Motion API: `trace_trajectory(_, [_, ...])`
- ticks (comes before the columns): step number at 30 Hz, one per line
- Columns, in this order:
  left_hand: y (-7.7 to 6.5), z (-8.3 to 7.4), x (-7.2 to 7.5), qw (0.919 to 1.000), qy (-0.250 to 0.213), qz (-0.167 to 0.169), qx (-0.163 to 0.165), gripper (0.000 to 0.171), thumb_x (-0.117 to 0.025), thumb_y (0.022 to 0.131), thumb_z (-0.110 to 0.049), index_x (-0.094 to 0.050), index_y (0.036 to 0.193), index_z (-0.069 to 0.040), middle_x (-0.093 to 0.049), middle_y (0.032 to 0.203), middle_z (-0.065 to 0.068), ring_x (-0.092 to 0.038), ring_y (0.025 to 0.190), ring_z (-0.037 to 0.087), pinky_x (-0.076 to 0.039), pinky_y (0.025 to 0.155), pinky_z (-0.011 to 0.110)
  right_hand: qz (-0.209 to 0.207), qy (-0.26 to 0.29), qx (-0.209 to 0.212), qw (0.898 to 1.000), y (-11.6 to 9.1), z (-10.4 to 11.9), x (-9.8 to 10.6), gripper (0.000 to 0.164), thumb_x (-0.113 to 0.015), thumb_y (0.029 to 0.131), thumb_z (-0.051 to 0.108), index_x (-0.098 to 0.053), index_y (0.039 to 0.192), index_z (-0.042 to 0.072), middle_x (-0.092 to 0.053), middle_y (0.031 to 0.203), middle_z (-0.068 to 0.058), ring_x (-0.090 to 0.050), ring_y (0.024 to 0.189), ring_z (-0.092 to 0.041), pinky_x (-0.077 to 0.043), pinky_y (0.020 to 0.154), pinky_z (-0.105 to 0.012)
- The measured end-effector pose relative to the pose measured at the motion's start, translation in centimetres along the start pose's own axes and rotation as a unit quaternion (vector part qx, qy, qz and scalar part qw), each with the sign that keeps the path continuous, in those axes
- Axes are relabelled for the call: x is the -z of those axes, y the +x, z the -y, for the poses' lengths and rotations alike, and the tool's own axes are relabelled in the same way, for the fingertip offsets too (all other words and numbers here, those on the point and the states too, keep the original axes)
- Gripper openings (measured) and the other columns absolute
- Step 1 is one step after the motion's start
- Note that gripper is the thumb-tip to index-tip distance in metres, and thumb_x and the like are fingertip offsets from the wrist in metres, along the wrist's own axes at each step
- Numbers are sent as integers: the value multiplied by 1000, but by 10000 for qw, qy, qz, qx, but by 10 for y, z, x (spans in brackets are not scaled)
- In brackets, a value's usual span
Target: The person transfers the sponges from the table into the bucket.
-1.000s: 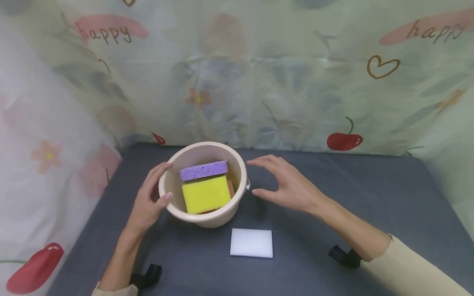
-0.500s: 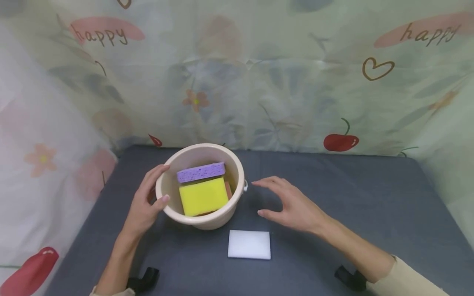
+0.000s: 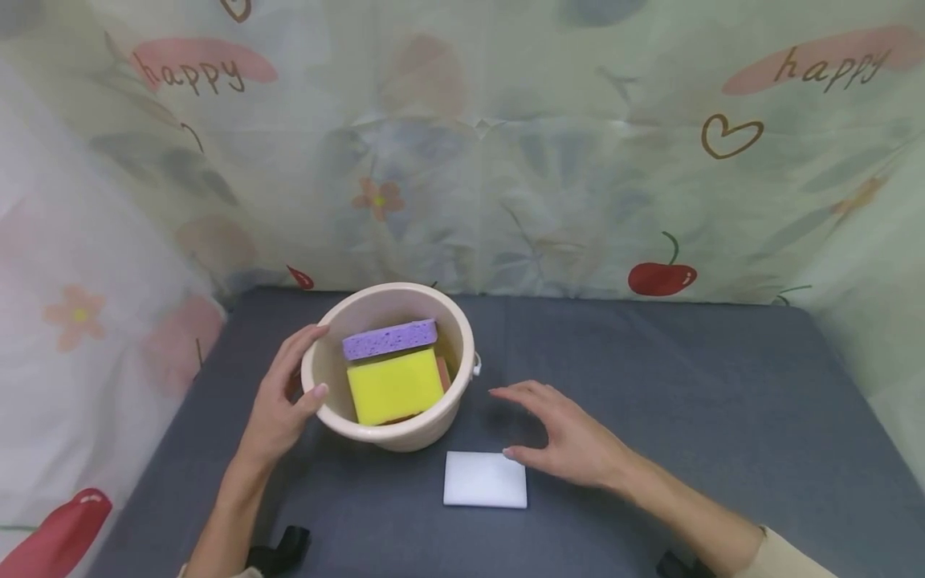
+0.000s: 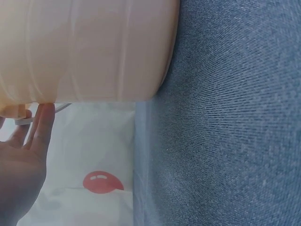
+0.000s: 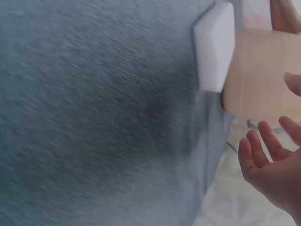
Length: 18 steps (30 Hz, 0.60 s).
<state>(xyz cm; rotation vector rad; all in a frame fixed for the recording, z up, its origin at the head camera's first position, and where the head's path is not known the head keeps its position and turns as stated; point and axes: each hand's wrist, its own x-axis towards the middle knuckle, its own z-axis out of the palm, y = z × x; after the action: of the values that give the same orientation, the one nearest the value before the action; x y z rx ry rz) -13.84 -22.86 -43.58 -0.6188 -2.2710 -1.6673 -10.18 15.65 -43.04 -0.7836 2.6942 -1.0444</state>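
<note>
A cream plastic bucket (image 3: pixel 419 438) stands on the table, holding a purple sponge (image 3: pixel 390 340), a yellow sponge (image 3: pixel 396 387) and an orange-brown piece (image 3: pixel 443 372) mostly hidden beside the yellow one. My left hand (image 3: pixel 278 413) grips the bucket's left rim, thumb over the edge; in the left wrist view its fingers (image 4: pixel 44 125) lie against the outer wall. In front of the bucket, a white sponge block (image 3: pixel 482 482) lies flat. My right hand (image 3: pixel 564 437) holds nothing, its fingers spread and gently bent, thumb tip overlapping the block's upper right corner in the head view.
A dark grey cloth covers the table (image 3: pixel 686 401). Printed curtains (image 3: pixel 564 160) rise behind it and at both sides. The bucket's handle joint (image 3: pixel 477 365) juts from its right side. A black strap (image 3: pixel 282 547) is on the left wrist.
My right hand has come down and nearer from beside the bucket's right rim to the white sponge block. The left hand stays on the rim. The view has shifted slightly.
</note>
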Motion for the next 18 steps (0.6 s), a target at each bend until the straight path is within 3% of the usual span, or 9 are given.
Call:
trace_trajectory(12, [-2,2,0,9998,169,31,43,69,-62,84,2,-44,150,-11,-39,151,9,-44,128,17,-42,98,17,563,-26,-208,9982,-13,-11,-28,69,-81,81,32,-53,143,24,-53,135,9,-49,123,-12,-43,103,-46])
trace_trajectory(18, [-1,1,1,9999,149,51,70,70,-62,84,2,-44,150,-12,-38,151,9,-43,128,18,-42,98,17,740,-152,-71,9971,-16,-15,-39,70,-82,80,34,-54,142,22,-55,133,8,-49,121,-13,-44,101,-44])
